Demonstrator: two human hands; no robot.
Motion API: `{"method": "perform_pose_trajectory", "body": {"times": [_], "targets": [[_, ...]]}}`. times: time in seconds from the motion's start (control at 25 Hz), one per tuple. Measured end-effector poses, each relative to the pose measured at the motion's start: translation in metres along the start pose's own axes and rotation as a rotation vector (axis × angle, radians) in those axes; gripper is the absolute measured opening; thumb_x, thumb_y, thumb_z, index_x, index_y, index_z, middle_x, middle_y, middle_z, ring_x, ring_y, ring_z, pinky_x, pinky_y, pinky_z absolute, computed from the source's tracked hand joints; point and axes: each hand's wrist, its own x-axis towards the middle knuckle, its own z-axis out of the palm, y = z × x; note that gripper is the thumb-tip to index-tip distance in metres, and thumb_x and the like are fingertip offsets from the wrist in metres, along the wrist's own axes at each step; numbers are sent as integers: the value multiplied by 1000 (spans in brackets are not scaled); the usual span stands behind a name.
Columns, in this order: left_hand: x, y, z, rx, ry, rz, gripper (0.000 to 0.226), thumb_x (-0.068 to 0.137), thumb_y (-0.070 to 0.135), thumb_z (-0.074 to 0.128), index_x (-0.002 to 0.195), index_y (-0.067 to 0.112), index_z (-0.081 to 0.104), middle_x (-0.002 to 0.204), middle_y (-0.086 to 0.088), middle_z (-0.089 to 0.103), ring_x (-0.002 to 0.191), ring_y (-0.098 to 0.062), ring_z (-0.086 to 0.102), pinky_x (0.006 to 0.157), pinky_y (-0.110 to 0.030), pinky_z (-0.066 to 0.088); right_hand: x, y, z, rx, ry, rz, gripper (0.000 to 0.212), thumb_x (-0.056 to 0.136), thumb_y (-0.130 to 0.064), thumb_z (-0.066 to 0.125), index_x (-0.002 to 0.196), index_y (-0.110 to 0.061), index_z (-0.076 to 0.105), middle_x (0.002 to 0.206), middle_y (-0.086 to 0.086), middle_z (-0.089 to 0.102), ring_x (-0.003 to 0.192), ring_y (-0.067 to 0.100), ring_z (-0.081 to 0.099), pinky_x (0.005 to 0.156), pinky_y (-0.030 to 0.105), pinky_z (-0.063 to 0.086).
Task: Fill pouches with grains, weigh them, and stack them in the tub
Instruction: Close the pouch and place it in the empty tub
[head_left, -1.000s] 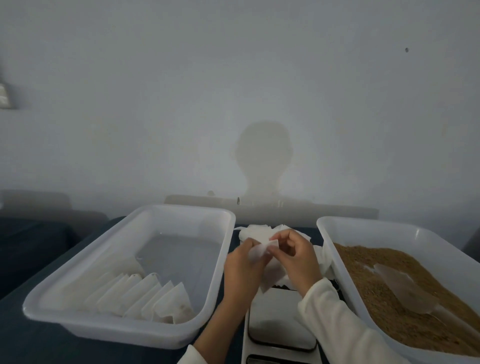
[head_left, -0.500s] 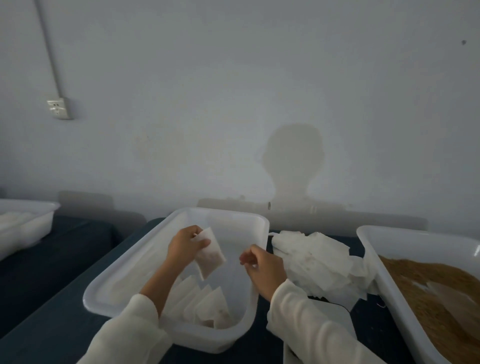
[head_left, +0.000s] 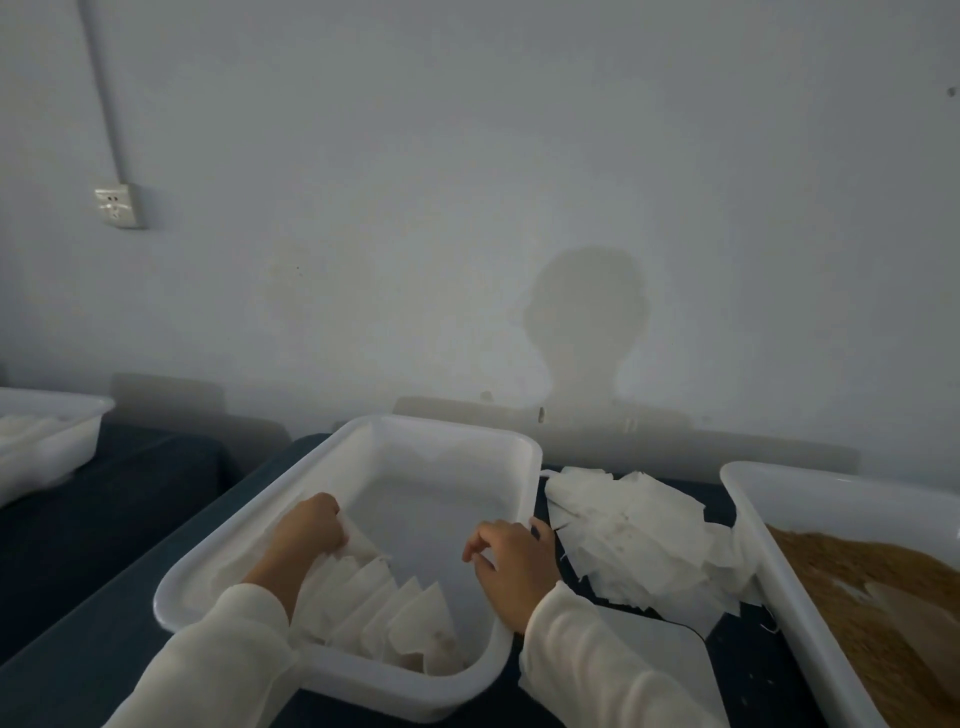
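Head camera looks down at my two hands over the white tub (head_left: 524, 467) in front of me. My left hand (head_left: 311, 530) is inside the tub, down at the far end of the row of filled pouches (head_left: 395, 613), with the fingers curled closed on the pouch (head_left: 358, 545) at that end, pinching its top edge where it leans against the next one. The row runs from my left hand toward the near right corner of the tub, each pouch standing tilted and overlapping its neighbour. My right hand (head_left: 511, 561) hovers above the tub's right rim with the fingers loosely spread and bent, holding nothing that I can see; whether the heel of it touches the rim I cannot tell. Both of my arms are in pale long sleeves. Just beside the tub on the right lies a heap of empty pouches (head_left: 639, 540) on the dark tabletop (head_left: 104, 525), and near my right wrist a flat pale plate, the scale (head_left: 654, 654), shows partly under that heap. Farther right stands a second white tub (head_left: 779, 525) holding brown grains (head_left: 893, 597). A third tub (head_left: 47, 447) sits well apart at the far left edge.
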Motion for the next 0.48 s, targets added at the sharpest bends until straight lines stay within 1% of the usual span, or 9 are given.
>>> {"method": "perform_pose_trajectory", "body": {"times": [0.04,0.12,0.2,0.24,0.28,0.32,0.36,0.4,0.48], "targets": [[0,2,-2,1,36,-1,25,82,14,63,106,12,54,108,-8,59,100,-24,57,82,-30,46,-1,3,-1,35,-1,-18,13,95,-21,48,97,-26,60,104,-13,62,105,8,54,114,30,11],[-1,7,-3,-4,149,30,24,86,20,60,109,16,52,110,-5,58,97,-22,56,77,-30,44,-1,10,-7,155,8,-41,13,93,-17,53,96,-27,61,103,-16,61,103,4,54,108,22,26],[-4,17,-4,-6,272,79,20,88,21,59,107,17,52,107,-2,60,93,-22,57,75,-30,44,1,22,-20,326,52,-10,19,90,-9,55,93,-27,60,99,-18,59,99,1,53,93,10,38],[-5,21,-5,-27,321,103,20,88,21,59,106,18,53,107,0,61,93,-21,57,75,-30,45,3,32,-28,382,115,35,21,89,-5,55,93,-25,60,98,-17,59,98,2,54,89,11,41],[-7,25,-6,-64,357,121,20,88,22,59,107,20,55,106,3,61,94,-20,58,76,-30,46,6,45,-37,389,189,98,20,88,-3,54,95,-21,60,99,-12,61,99,6,56,89,16,44],[-9,30,-8,-106,381,139,19,87,23,59,106,22,56,106,6,61,95,-19,58,76,-29,45,10,61,-47,336,248,175,19,88,-3,54,98,-17,60,104,-6,62,102,11,57,92,23,45],[-13,36,-9,-148,394,159,17,87,23,59,104,24,57,104,8,61,95,-17,58,75,-27,43,14,80,-57,212,266,268,18,89,-7,55,103,-17,58,110,-3,61,106,16,56,94,28,44],[-17,42,-8,-196,404,182,13,87,23,59,100,25,57,101,10,61,93,-16,58,74,-27,41,16,100,-65,50,243,380,19,90,-14,57,108,-19,55,116,-1,58,111,19,53,95,32,43],[-26,52,-3,-287,409,229,7,87,24,60,92,27,58,94,12,62,87,-13,58,71,-26,39,14,135,-77,-212,143,600,32,89,-30,60,119,-23,48,127,1,50,119,24,48,97,37,41]]}}
